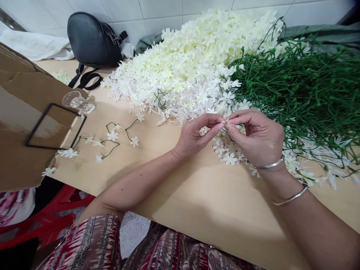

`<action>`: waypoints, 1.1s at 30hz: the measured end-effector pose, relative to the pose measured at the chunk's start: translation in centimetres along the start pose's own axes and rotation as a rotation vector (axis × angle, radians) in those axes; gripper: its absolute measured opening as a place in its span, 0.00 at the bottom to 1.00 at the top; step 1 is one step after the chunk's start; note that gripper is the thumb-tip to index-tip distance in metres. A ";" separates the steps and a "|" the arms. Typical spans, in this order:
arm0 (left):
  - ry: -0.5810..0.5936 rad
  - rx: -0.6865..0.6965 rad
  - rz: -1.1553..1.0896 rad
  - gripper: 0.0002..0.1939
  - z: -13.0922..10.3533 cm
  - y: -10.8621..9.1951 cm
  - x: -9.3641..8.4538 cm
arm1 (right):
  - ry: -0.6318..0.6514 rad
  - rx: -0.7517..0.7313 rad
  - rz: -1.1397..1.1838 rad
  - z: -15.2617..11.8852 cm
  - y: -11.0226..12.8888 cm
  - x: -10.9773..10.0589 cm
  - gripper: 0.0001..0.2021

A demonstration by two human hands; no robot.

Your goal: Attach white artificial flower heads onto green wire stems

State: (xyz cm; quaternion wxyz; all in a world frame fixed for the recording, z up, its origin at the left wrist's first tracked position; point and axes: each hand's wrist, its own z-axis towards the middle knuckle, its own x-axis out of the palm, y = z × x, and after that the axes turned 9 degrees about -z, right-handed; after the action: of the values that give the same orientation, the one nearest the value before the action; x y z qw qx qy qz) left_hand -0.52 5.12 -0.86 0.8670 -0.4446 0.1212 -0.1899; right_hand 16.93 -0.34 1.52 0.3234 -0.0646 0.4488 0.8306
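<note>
Small pale piece (225,122) is pinched between left grip (198,131) and right grip (258,131), just above a light-brown tabletop (197,198) heaped with white blossoms (182,71) and green stems (298,84); beyond, a black bag (90,39) stands near a tiled wall (161,9).

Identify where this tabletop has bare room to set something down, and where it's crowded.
Bare tabletop shows between left forearm and right forearm, and between the loose flower sprigs and left hand. Behind and around the right hand, white flowers and green stems crowd it.
</note>
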 end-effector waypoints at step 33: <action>-0.146 -0.498 -0.508 0.25 0.4 -2.3 0.9 | -0.193 -0.330 -0.215 -0.7 -0.7 0.2 0.11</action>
State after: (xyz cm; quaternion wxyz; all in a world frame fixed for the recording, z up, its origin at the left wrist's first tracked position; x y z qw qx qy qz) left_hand -0.09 3.81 1.22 0.6635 -0.6705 -0.0127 -0.3316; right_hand 17.05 -0.46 0.53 0.4367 -0.0843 0.2643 0.8558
